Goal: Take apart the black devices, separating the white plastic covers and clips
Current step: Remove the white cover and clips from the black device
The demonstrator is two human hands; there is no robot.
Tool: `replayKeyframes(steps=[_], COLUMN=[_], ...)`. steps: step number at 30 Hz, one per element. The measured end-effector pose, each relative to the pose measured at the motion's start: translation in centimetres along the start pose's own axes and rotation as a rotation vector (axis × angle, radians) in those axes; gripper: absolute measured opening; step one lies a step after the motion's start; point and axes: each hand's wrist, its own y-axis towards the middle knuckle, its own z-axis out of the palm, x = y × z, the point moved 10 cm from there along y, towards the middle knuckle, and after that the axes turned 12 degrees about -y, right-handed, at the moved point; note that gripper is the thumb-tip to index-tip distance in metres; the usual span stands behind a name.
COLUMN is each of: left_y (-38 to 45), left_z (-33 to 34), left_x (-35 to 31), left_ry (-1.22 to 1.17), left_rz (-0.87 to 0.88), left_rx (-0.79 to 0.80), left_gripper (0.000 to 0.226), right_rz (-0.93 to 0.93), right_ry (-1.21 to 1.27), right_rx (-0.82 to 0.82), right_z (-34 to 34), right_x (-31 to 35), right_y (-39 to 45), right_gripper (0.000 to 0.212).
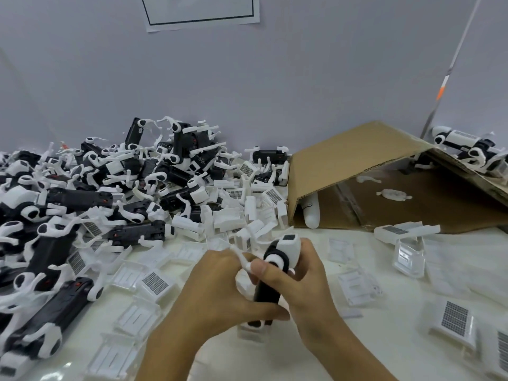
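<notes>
I hold one black device upright over the white table, its white cap at the top. My right hand grips the black body from the right, thumb lying by the round white hub. My left hand grips the device from the left, with its fingers by a thin white clip that sticks out at the top. A large heap of black devices with white clips fills the left of the table. Loose white plastic covers lie around the heap and my hands.
An open cardboard box lies on its side at the back right, with a few white parts inside. More devices sit on its far flap. Gridded white covers are scattered on the table's right. A grey wall stands behind.
</notes>
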Motion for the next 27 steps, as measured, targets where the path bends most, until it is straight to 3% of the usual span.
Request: replayKeyframes(steps=[3,5,9,14,17,20,22,23,25,27], left_y=[-0.1,-0.4,-1.0,-0.9,-0.3,0.2,0.2,0.1,0.2,0.4], left_z=[-1.1,-1.4,-1.6,-3.0,-2.3,-0.8,0.0,0.5,2.0,2.9], left_x=[-1.3,-2.2,-3.1,0.7,3.3,4.1,3.8,3.8,3.4,2.7], left_ry=[0.300,0.363,0.317,-0.333,-0.893,-1.310,-1.476,-1.555,-1.760,-1.920], left_rz=[0.094,0.166,0.315,0.032,-0.142,-0.243,-0.272,-0.300,-0.332,-0.317], left_rx=[-0.237,-0.383,-0.593,-0.579,-0.562,-0.438,-0.382,-0.380,-0.350,-0.301], left_gripper=[0.052,0.047,0.019,0.021,0.045,0.061,0.054,0.052,0.048,0.044], right_rz=[0.087,0.140,0.134,-0.071,-0.226,-0.417,-0.597,-0.637,-0.643,-0.656], right_ry=[-0.002,0.042,0.287,0.072,-0.097,-0.399,-0.627,-0.659,-0.647,-0.644], right_rx=[-0.192,-0.278,-0.186,-0.006,0.075,-0.119,-0.276,-0.275,-0.174,-0.113], right_z=[-1.9,-2.8,-2.0,-0.4,0.8,-0.3,-0.7,-0.4,0.8,1.5], right_x=[-0.9,-1.5,-0.9,1.6,3.2,5.1,6.6,6.8,6.2,5.7], right_y=[0.1,0.1,0.5,0.0,-0.8,-1.7,-2.9,-3.2,-3.2,-3.2], right_gripper=[0.077,0.087,0.082,0.060,0.047,0.037,0.049,0.060,0.078,0.080])
